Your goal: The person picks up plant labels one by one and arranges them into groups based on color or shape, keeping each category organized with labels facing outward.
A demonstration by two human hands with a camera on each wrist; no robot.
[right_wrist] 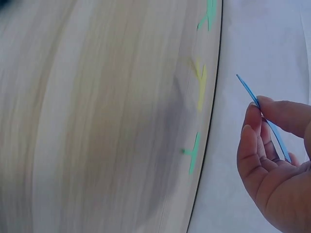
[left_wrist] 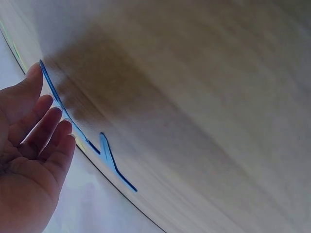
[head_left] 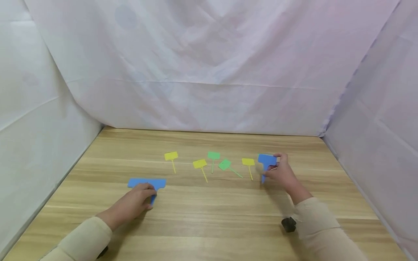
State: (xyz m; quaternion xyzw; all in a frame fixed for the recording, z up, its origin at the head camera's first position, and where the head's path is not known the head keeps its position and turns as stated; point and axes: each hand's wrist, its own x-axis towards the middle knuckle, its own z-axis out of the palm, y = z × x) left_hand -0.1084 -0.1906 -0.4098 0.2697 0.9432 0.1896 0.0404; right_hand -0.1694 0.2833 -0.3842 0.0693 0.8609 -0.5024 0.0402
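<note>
1. Two pale sleeves are seen nearest the viewer: a left sleeve (head_left: 81, 239) and a right sleeve (head_left: 326, 228). A black object (head_left: 289, 224) is located beside the right cuff.
2. The wood-grain table (head_left: 196, 224) is extended beneath both arms.
3. The left hand (head_left: 128, 208) is placed low over the table's left side. The fingers are bent, and a stem is pinched near the thumb.
4. The left blue tag (head_left: 138, 182) is gripped there. Its broad bar is directed away from the person; whether one tag or two overlapping tags are held cannot be told.
5. The right hand (head_left: 282, 174) is positioned at the right, farther forward than the left. Thumb and fingers are closed together.
6. The right blue tag (head_left: 266, 159), T-shaped, is pinched between them and held raised, its stem pointed downward.
7. Between the hands, small stemmed markers are laid out: a middle yellow marker (head_left: 200, 164), a tilted green marker (head_left: 225, 164), a right yellow marker (head_left: 248, 161), a straight green marker (head_left: 213, 155) and a left yellow marker (head_left: 171, 156).
8. A green T-shaped tag (right_wrist: 194, 153) is shown on the table in the right wrist view.
9. The far side is bounded by white cloth (head_left: 209, 108).
</note>
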